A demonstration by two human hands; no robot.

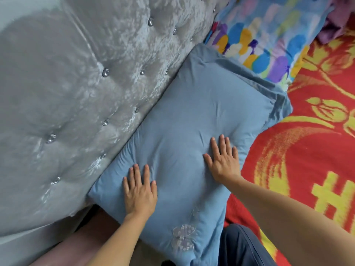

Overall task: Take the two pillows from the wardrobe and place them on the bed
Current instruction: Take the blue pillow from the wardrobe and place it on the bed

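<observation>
A plain blue pillow (192, 120) with an embroidered butterfly near its close end lies on the bed against the grey tufted headboard (76, 83). My left hand (139, 191) rests flat on its near left part, fingers spread. Flat on the pillow's middle right lies my right hand (222, 160), fingers apart too. Neither hand grips anything. Beyond the blue pillow, a pillow with a multicoloured blue, yellow and purple print (269, 35) lies by the headboard.
A red and yellow patterned blanket (307, 150) covers the bed to the right. A purple cloth (338, 22) shows at the top right corner. My dark trouser leg (242, 246) is at the bottom edge, beside the bed's side.
</observation>
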